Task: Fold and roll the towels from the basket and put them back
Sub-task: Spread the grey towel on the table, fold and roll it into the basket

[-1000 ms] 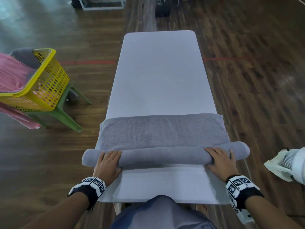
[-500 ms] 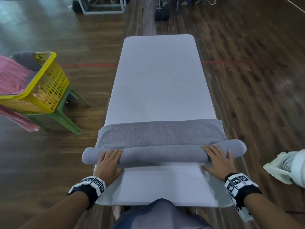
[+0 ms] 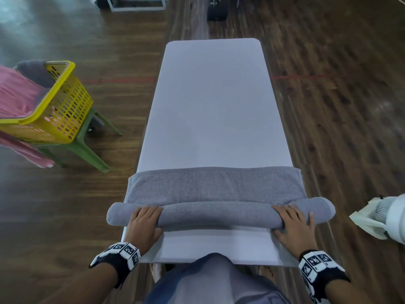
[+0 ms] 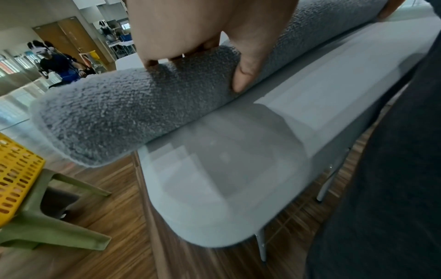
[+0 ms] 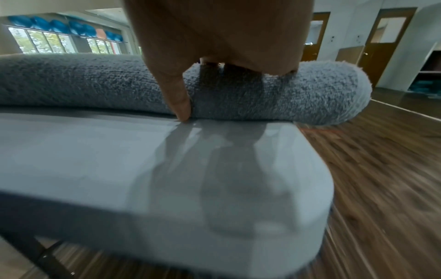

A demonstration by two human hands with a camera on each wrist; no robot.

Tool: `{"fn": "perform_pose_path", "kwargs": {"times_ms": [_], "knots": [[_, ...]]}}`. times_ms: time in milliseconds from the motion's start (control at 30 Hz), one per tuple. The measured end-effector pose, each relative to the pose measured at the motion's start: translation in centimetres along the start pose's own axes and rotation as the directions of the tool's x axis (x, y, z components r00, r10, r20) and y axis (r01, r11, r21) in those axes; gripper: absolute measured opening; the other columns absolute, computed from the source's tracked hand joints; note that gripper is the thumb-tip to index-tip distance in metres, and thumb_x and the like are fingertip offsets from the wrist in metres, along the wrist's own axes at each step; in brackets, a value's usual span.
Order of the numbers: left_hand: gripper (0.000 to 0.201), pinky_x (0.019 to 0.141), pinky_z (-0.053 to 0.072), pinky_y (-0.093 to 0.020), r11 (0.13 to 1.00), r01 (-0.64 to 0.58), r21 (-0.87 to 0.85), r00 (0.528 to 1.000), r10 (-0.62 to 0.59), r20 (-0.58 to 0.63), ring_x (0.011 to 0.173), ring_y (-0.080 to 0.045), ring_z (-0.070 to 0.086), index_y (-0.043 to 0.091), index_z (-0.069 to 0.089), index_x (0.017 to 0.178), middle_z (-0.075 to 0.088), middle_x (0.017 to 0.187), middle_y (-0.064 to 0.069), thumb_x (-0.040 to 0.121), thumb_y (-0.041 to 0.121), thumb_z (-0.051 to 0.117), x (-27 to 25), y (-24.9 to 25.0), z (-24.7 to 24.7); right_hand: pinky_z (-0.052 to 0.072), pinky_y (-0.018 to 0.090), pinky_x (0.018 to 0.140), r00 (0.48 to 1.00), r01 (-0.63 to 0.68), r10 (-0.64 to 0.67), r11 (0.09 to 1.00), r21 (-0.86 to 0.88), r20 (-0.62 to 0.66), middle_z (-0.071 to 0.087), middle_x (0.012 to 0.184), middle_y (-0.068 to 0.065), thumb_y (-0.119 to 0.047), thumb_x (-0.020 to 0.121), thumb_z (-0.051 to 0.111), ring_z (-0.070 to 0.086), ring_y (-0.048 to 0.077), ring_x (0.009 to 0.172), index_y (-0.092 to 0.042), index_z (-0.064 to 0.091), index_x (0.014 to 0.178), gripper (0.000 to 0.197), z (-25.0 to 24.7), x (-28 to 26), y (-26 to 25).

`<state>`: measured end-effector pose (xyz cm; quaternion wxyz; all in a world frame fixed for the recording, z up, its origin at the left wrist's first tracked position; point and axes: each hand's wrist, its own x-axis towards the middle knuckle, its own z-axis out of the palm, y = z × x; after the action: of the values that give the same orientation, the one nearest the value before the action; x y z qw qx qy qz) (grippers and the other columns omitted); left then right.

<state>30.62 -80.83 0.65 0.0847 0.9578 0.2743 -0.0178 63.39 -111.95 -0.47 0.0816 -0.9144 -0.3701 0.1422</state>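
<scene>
A grey towel (image 3: pixel 215 189) is being rolled away from the body along the near end of a long white table (image 3: pixel 215 102), with the rolled part (image 3: pixel 219 213) lying crosswise and a flat band of cloth lying just beyond it. The left hand (image 3: pixel 143 222) is being pressed over the roll near its left end, fingers curved across the top and thumb tucked against the near side, and the right hand (image 3: pixel 293 224) is being held likewise near the right end; both grips are closed around the roll. The roll could be made to loosen or taper if one hand is driven faster than the other, and both ends, which are overhanging the table edges, could sag or telescope out. The pile is looking thick and soft, evenly wound so far, though the far hem is being shown too blurred to judge. A yellow basket (image 3: pixel 63 110), seemingly holding pink cloth (image 3: pixel 15 97), is standing well apart on a green stool (image 3: pixel 87 150) at the left.
</scene>
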Motion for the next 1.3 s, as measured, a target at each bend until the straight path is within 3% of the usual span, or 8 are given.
{"fn": "perform_pose_path", "kwargs": {"times_ms": [167, 567, 700, 833, 933, 1067, 1167, 1300], "knots": [[0.056, 0.093, 0.044, -0.039, 1.000, 0.018, -0.015, 1.000, -0.019, -0.019, 0.095, -0.018, 0.060, 0.016, 0.062, 0.115, 0.066, 0.106, 0.003, 0.067, 0.039, 0.045, -2.0, 0.8, 0.4, 0.002, 0.061, 0.114, 0.999, -0.043, 0.043, 0.999, 0.015, 0.016, 0.050, 0.134, -0.008, -0.032, 0.073, 0.074, 0.034, 0.017, 0.135, -0.035, 0.048, 0.130, 0.063, 0.6, -2.2, -0.1], [0.050, 0.089, 0.034, -0.028, 0.998, -0.036, -0.051, 0.999, 0.037, 0.007, 0.091, -0.013, 0.059, 0.021, 0.065, 0.110, 0.067, 0.102, 0.007, 0.068, 0.043, 0.051, -6.9, 1.6, 0.3, 0.009, 0.062, 0.114, 0.996, -0.037, 0.041, 0.998, -0.051, 0.083, 0.059, 0.113, -0.013, -0.039, 0.072, 0.069, 0.047, 0.016, 0.120, -0.040, 0.059, 0.117, 0.046, -0.3, -5.6, 0.5], [0.055, 0.097, 0.037, -0.035, 0.999, -0.038, 0.003, 0.994, 0.037, 0.100, 0.103, -0.014, 0.055, 0.025, 0.056, 0.121, 0.062, 0.115, 0.007, 0.075, 0.049, 0.038, -4.7, 0.9, -0.6, 0.012, 0.060, 0.113, 0.969, -0.006, 0.029, 0.995, -0.095, 0.245, 0.055, 0.129, -0.012, -0.045, 0.080, 0.056, 0.042, 0.014, 0.126, -0.041, 0.049, 0.126, 0.046, -2.8, -2.6, 0.1], [0.060, 0.112, 0.028, -0.047, 0.998, 0.037, 0.041, 0.997, -0.039, 0.059, 0.126, -0.022, 0.045, 0.018, 0.037, 0.142, 0.047, 0.140, -0.002, 0.089, 0.044, 0.029, -3.1, 0.9, -0.8, 0.004, 0.061, 0.113, 0.973, 0.045, -0.037, 0.999, -0.030, 0.227, 0.028, 0.153, -0.010, -0.059, 0.086, 0.052, 0.023, 0.017, 0.143, -0.044, 0.024, 0.146, 0.067, -3.6, -1.3, 0.0], [0.066, 0.113, 0.027, -0.049, 0.999, -0.003, 0.048, 0.995, -0.002, 0.101, 0.131, -0.023, 0.042, 0.017, 0.036, 0.142, 0.046, 0.141, -0.002, 0.087, 0.052, 0.045, -4.0, 1.3, -0.3, -0.002, 0.060, 0.115, 0.973, 0.059, -0.049, 0.998, -0.038, 0.227, 0.034, 0.149, -0.010, -0.059, 0.082, 0.056, 0.024, 0.014, 0.142, -0.040, 0.026, 0.146, 0.073, -2.6, -3.1, 0.1], [0.069, 0.108, 0.036, -0.047, 0.998, -0.027, 0.061, 0.991, 0.019, 0.133, 0.119, -0.022, 0.050, 0.018, 0.045, 0.134, 0.056, 0.129, -0.001, 0.072, 0.035, 0.069, -5.0, 1.4, 0.3, 0.002, 0.060, 0.116, 0.995, 0.050, -0.046, 0.998, -0.044, 0.089, 0.054, 0.127, -0.010, -0.035, 0.074, 0.069, 0.044, 0.014, 0.127, -0.036, 0.049, 0.132, 0.061, -1.0, -4.7, 0.1], [0.053, 0.103, 0.040, -0.043, 0.998, 0.001, 0.062, 0.995, -0.008, 0.103, 0.109, -0.021, 0.055, 0.021, 0.054, 0.123, 0.060, 0.119, 0.003, 0.073, 0.037, 0.053, -3.9, 1.5, -0.1, 0.004, 0.057, 0.116, 0.993, 0.046, -0.038, 0.997, -0.063, 0.109, 0.059, 0.120, -0.014, -0.040, 0.077, 0.063, 0.047, 0.012, 0.122, -0.041, 0.053, 0.124, 0.048, -1.6, -3.1, -0.2], [0.060, 0.111, 0.030, -0.048, 0.996, 0.071, 0.062, 0.996, -0.073, 0.041, 0.125, -0.026, 0.047, 0.013, 0.044, 0.137, 0.050, 0.138, -0.006, 0.087, 0.039, 0.024, -1.6, 1.7, -1.2, 0.008, 0.058, 0.115, 0.988, 0.040, -0.027, 0.996, -0.084, 0.153, 0.041, 0.147, -0.011, -0.041, 0.086, 0.053, 0.031, 0.016, 0.137, -0.043, 0.036, 0.141, 0.058, -3.6, 0.1, -0.6]]}}
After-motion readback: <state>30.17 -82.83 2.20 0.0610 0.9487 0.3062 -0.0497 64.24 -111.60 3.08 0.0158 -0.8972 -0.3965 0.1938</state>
